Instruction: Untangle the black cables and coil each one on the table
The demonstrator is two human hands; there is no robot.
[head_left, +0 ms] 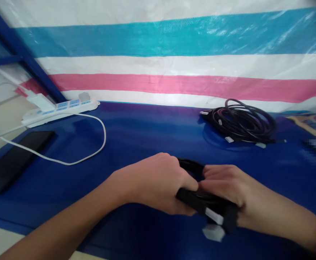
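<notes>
A coiled black cable [206, 202] with a white label and a pale plug cover at its near end is between my two hands, above the blue table. My left hand [160, 184] is closed around the coil's left side, fingers curled under. From the right, my right hand [228, 184] grips the other side of the coil, its thumb and fingertips meeting those of my left hand. The inner part of the coil is partly hidden by my fingers. Behind it to the right lies a heap of black cables [241, 122] with white-tipped ends.
At the back left a white power strip [77, 106] holds a white charger [41, 102], with a white cord [104, 135] looping over the blue table [136, 133]. A flat black object [20, 155] lies at the left edge. A striped plastic sheet [158, 39] hangs behind.
</notes>
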